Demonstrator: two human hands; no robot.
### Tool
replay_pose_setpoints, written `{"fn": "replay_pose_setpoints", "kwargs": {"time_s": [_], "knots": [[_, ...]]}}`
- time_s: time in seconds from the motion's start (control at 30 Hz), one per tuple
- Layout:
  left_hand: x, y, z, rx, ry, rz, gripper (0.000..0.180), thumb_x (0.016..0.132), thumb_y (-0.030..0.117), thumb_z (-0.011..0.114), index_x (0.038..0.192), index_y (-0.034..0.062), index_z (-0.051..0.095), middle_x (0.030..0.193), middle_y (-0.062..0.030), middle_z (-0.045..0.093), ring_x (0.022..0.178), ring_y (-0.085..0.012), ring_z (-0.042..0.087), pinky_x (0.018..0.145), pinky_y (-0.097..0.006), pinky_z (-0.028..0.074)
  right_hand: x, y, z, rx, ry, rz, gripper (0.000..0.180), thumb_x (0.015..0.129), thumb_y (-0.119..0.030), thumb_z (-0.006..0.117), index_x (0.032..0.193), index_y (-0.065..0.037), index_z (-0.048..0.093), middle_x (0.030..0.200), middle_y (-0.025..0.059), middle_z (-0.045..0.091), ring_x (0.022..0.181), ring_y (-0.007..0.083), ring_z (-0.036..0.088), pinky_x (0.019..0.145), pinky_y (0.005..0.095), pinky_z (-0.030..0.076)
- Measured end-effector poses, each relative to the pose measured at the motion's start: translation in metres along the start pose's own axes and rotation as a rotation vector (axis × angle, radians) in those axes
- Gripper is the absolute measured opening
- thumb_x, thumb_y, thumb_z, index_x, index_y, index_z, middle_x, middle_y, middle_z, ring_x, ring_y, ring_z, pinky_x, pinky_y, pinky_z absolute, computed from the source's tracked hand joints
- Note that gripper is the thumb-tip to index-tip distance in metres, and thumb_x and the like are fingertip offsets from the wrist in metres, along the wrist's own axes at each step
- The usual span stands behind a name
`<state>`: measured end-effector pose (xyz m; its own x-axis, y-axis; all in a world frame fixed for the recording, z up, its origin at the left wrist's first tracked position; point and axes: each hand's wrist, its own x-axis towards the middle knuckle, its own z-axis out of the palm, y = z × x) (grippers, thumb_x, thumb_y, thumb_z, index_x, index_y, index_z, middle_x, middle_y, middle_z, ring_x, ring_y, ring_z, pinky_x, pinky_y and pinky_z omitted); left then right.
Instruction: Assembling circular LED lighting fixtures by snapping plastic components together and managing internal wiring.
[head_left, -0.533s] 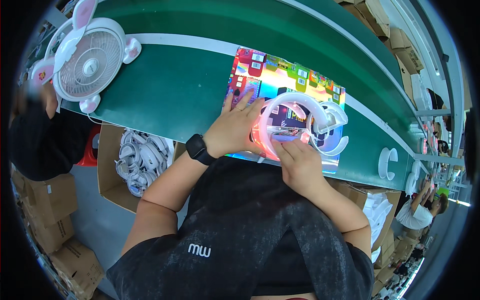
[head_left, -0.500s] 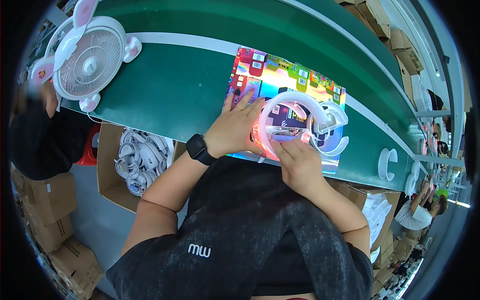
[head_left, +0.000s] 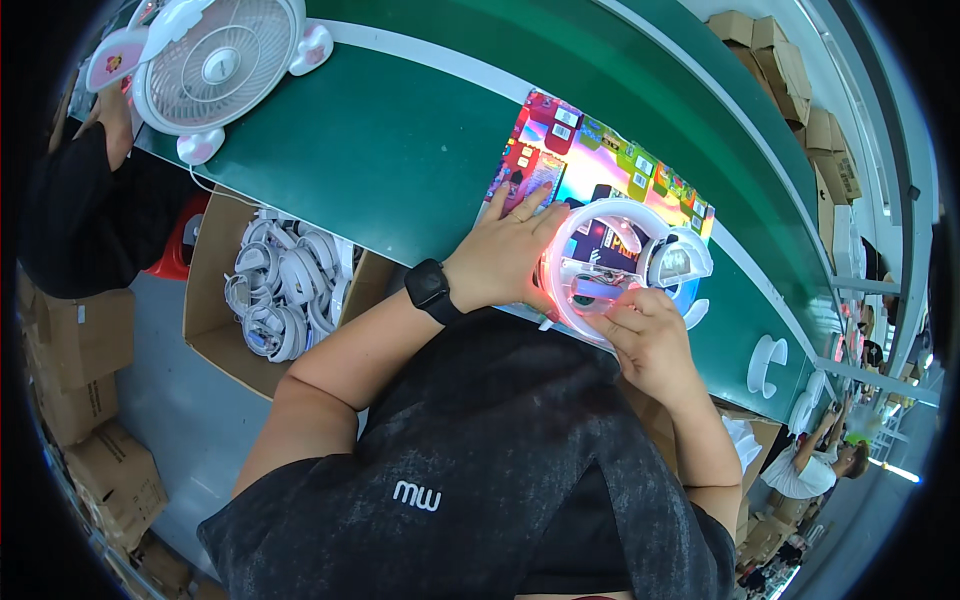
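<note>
A white curved housing (head_left: pixel 622 208), ring-like and apparently part of a neck fan, sits on a shiny multicoloured printed sheet (head_left: pixel 590 150) in front of me. Its left side glows pink-red, and thin wires and small parts show inside. At its right end is a round white cup (head_left: pixel 682 262). My left hand (head_left: pixel 500 255) rests against the housing's left side, fingers spread over the sheet, with a black watch on the wrist. Bent and pressed together, the fingers of my right hand (head_left: pixel 650 340) grip the lower right rim; the fingertips are partly hidden.
A cardboard box (head_left: pixel 215 330) of white curved housings stands below the green table (head_left: pixel 400 160) on the left. At the far left is a white fan (head_left: pixel 220 65) with another person's arm (head_left: pixel 110 140) beside it. A loose white C-shaped shell (head_left: pixel 763 366) lies at right.
The view has shifted and tilted. My right hand has turned more upright at the housing's lower rim, its wrist rising. My left hand keeps its place at the left side.
</note>
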<state>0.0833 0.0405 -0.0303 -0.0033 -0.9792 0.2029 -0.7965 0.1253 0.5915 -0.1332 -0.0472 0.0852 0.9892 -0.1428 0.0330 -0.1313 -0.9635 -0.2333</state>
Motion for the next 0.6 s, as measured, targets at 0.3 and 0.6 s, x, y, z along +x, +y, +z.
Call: {"fn": "replay_pose_setpoints", "kwargs": {"time_s": [0.3, 0.6], "knots": [[0.002, 0.005, 0.001, 0.023, 0.012, -0.001, 0.122, 0.055, 0.068, 0.080, 0.146, 0.0006, 0.035, 0.147, -0.0177, 0.044, 0.143, -0.0376, 0.030, 0.116, -0.061, 0.015, 0.005, 0.008, 0.002, -0.022, -0.132, -0.054, 0.035, 0.067, -0.004, 0.065, 0.100, -0.011, 0.074, 0.087, -0.0003, 0.064, 0.103, 0.0227, 0.058, 0.102, 0.0446, 0.041], [-0.048, 0.063, -0.023, 0.064, -0.168, -0.039, 0.089, 0.080, 0.053, 0.070, 0.138, -0.0089, 0.042, 0.136, -0.0250, 0.052, 0.137, -0.0385, 0.039, 0.115, -0.056, 0.021, -0.041, -0.003, -0.028, -0.137, -0.051, 0.148, 0.044, 0.071, -0.001, 0.062, 0.113, -0.013, 0.067, 0.111, 0.0088, 0.062, 0.120, 0.0327, 0.053, 0.111, 0.0584, 0.031]]}}
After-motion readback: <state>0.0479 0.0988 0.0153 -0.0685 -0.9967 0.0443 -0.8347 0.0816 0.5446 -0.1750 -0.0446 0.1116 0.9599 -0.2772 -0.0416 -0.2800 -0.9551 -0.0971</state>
